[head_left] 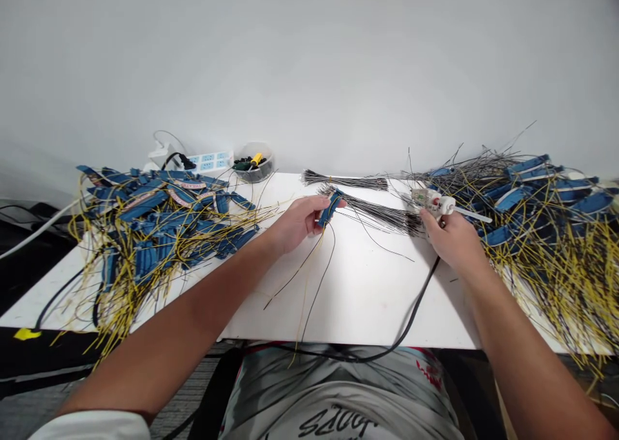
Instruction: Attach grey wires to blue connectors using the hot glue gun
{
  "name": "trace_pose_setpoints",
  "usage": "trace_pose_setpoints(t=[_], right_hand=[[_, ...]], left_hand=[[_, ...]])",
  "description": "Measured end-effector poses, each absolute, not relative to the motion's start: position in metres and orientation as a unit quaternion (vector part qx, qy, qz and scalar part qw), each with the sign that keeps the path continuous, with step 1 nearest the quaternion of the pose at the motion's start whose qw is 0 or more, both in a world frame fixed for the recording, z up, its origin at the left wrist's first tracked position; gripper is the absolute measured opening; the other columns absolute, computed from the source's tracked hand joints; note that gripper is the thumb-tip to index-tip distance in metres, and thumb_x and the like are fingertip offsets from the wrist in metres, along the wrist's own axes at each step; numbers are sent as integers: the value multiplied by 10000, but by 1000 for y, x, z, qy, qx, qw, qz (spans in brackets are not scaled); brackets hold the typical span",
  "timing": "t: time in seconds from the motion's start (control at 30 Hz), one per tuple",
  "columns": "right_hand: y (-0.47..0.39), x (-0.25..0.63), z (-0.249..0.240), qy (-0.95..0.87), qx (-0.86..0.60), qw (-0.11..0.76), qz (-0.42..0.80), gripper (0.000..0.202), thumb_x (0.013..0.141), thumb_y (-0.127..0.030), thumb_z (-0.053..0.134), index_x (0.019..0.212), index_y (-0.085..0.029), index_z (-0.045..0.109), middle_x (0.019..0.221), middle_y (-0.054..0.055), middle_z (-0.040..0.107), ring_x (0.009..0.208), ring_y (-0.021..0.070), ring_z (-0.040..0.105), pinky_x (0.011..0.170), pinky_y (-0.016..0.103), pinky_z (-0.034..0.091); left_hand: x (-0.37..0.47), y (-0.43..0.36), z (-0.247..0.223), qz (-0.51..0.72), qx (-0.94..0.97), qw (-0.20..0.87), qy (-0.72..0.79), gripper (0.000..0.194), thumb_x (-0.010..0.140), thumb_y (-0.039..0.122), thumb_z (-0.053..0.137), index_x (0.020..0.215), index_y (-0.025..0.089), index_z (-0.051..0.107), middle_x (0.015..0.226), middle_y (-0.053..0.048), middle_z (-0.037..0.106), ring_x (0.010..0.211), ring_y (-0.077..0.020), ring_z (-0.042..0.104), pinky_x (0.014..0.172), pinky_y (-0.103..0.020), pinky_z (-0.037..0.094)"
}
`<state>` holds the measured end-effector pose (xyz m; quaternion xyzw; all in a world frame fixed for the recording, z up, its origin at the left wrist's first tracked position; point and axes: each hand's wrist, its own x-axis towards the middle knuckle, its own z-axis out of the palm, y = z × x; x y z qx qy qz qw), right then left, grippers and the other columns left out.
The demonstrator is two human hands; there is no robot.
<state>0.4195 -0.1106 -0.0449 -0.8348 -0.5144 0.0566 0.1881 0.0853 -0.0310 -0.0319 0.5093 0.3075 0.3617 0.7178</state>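
Near the middle of the white table [367, 298], my left hand [300, 222] pinches a small blue piece [329, 209]. Thin black and yellow wires hang down from that piece. My right hand [452, 237] is closed round a white glue gun [432, 202] with a glue stick out of its back and a black cord. Between the hands lies a bundle of dark wires [382, 213], its right end near the glue gun's front. A second dark bundle [345, 180] lies just behind it.
Blue pieces with yellow and black wires form a heap at the left [159, 208] and another at the right [556, 201]. At the back stand a power strip [210, 162] and a round tub [264, 169] with a yellow-handled tool. The glue gun's cord crosses the front edge.
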Motion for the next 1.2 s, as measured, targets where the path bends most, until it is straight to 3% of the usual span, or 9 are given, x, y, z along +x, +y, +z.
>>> trace_pose_setpoints(t=[0.3, 0.5, 0.6, 0.7, 0.8, 0.97, 1.2], right_hand=[[-112, 420, -51, -516, -833, 196, 41, 574, 926, -708, 510, 955, -172, 713, 915, 180, 722, 828, 326, 642, 688, 373, 392], [-119, 418, -45, -520, -764, 375, 67, 511, 937, -626, 575, 1015, -148, 735, 1013, 165, 717, 865, 284, 612, 789, 398, 445], [-134, 407, -33, -539, -665, 457, 241, 488, 962, -618, 582, 1077, -173, 747, 950, 112, 711, 751, 223, 567, 690, 356, 430], [-152, 385, -26, -549, -588, 432, 408, 460, 964, -621, 607, 1014, -185, 745, 805, 69, 655, 684, 196, 526, 622, 324, 396], [-163, 356, -25, -546, -588, 365, 471, 513, 954, -668, 618, 939, -170, 739, 771, 65, 631, 694, 184, 521, 626, 304, 393], [-163, 324, -26, -548, -584, 321, 506, 538, 951, -701, 609, 949, -175, 721, 745, 21, 544, 690, 159, 468, 603, 266, 355], [-156, 320, -31, -564, -585, 311, 493, 537, 962, -691, 592, 905, -167, 695, 709, 7, 517, 651, 151, 450, 557, 260, 331]], left_hand=[[87, -35, -28, 357, 518, 714, 307, 396, 866, 483, 704, 1034, 138, 797, 719, -8, 505, 588, -95, 419, 481, -233, 315], [87, -34, -32, 364, 524, 697, 327, 389, 883, 487, 691, 1029, 147, 813, 739, -24, 509, 613, -110, 437, 482, -243, 330], [88, -33, -34, 369, 528, 677, 356, 389, 878, 500, 704, 1003, 151, 822, 727, -15, 472, 601, -107, 413, 461, -248, 300], [90, -32, -37, 357, 534, 671, 370, 370, 874, 480, 711, 1013, 158, 828, 714, 0, 429, 575, -97, 396, 449, -243, 289], [91, -32, -40, 354, 543, 667, 368, 381, 871, 480, 720, 1045, 161, 832, 691, 12, 400, 559, -94, 384, 440, -234, 307], [91, -32, -44, 345, 562, 657, 364, 443, 869, 502, 725, 1127, 156, 824, 711, -19, 508, 586, -106, 446, 450, -221, 354], [91, -31, -45, 340, 566, 658, 362, 450, 853, 514, 748, 1129, 167, 826, 693, 2, 476, 578, -99, 429, 450, -218, 366]])
